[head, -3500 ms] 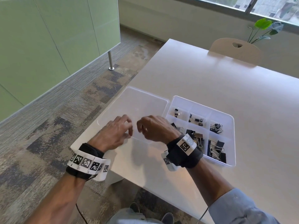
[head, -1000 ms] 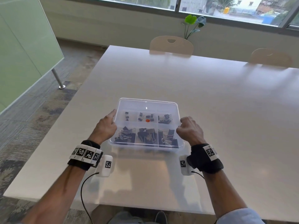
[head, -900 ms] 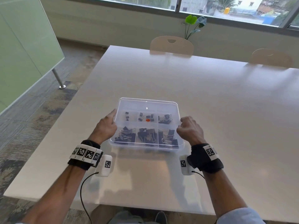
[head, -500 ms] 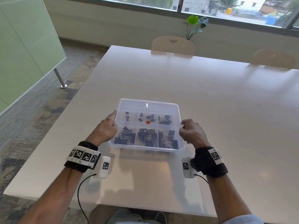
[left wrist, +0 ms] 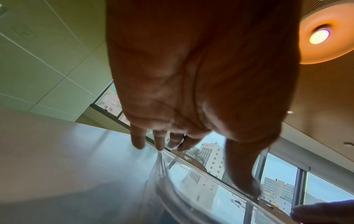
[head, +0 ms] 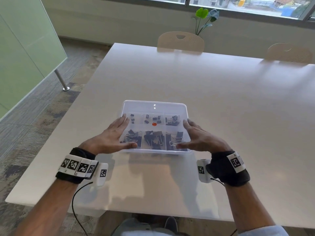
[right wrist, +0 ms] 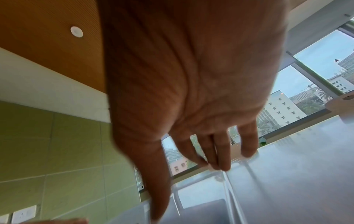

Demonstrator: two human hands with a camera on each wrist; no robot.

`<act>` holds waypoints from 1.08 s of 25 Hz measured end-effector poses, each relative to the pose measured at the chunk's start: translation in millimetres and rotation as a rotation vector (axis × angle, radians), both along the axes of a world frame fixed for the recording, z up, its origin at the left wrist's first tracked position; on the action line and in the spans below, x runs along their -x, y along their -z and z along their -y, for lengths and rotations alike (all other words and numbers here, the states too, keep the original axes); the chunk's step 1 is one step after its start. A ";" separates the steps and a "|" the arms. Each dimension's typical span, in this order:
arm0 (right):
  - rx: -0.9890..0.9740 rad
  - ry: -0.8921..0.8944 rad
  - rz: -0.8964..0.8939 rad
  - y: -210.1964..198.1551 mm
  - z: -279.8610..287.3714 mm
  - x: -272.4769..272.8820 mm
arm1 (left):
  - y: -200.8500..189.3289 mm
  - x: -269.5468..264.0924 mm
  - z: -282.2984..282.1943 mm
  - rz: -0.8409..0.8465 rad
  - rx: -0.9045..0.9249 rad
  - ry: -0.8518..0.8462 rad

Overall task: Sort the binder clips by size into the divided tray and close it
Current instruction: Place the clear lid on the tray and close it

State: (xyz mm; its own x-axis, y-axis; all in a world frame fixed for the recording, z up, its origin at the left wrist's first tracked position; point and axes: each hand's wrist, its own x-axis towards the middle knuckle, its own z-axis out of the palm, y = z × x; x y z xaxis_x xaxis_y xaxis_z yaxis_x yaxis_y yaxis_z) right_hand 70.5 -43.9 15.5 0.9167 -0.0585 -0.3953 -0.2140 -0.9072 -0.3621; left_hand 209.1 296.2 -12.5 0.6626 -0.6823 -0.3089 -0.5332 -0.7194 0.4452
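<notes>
The clear divided tray [head: 154, 103] sits on the white table near me, with its transparent lid down over it. Small black binder clips [head: 154, 118] lie in the far row of compartments and larger ones [head: 153, 139] in the near row. A small red spot [head: 154, 124] shows at the lid's middle. My left hand [head: 117, 133] lies flat on the lid's left side, fingers straight. My right hand [head: 194, 135] lies flat on the right side. In the wrist views the left fingertips [left wrist: 159, 145] and right fingertips [right wrist: 220, 163] touch the lid's edge.
The white table [head: 221, 99] stretches far and right of the tray. Two pale chairs [head: 180, 41] stand at its far edge, with a green plant [head: 204, 17] behind. The table's left edge drops to carpet, beside a green glass partition [head: 25, 48].
The lid, open to the tray's left 3.5 s ago, now covers the tray. Both hands have gone from holding the tray's sides to lying flat on the lid.
</notes>
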 end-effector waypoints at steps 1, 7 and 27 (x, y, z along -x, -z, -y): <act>-0.006 -0.017 -0.062 0.9 -1.5 1.3 | 1.7 0.2 -0.5 0.004 -0.038 0.025; -0.019 -0.005 -0.177 0.9 -2.0 1.1 | 7.2 -0.5 3.6 -0.028 -0.061 -0.006; 0.030 -0.029 -0.052 2.1 24.0 -7.5 | -1.1 -7.4 3.6 -0.061 -0.015 -0.001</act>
State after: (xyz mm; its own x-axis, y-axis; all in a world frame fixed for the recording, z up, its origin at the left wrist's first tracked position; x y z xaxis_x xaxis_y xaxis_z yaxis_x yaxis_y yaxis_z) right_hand 78.0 -67.9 13.4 0.8965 -0.0451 -0.4408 -0.2057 -0.9235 -0.3238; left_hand 216.5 292.6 -11.4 0.6432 -0.6764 -0.3589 -0.5046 -0.7270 0.4658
